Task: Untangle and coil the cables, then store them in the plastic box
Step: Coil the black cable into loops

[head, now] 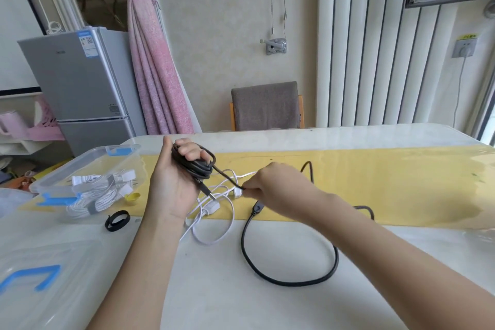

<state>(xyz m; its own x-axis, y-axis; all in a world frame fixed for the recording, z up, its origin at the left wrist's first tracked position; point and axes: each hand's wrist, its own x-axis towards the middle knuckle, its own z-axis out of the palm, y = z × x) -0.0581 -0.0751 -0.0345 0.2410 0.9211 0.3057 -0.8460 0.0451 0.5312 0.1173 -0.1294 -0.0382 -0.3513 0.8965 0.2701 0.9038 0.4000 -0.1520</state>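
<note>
Now, above the far-left part of the table (214, 289): a dark cable coil (191, 166) gripped in the left hand (171, 185). Wound as a flattened oval, long axis slanting from upper left to lower right across the palm. Palm turned toward the camera, fingers curled over the loops, thumb raised on the left. Metal-tipped plug (207, 192) sticking out below the coil, pointing down and to the right. A free strand (227, 178) leading off the coil's right end, stretched down-right to the right hand (276, 186). Pinched there between thumb and curled fingertips, back of the hand up, just above the white cable (214, 225) lying in loose loops on the table. Nearer and to the right, a thick black cable (289, 280) in one wide open loop, one connector end just below the right hand. At the left, a clear plastic box (53, 182) with blue clips, coiled white cables (91, 201) inside. Beside it a black strap ring (117, 220). Nearer the camera, a clear lid (67, 262).
</note>
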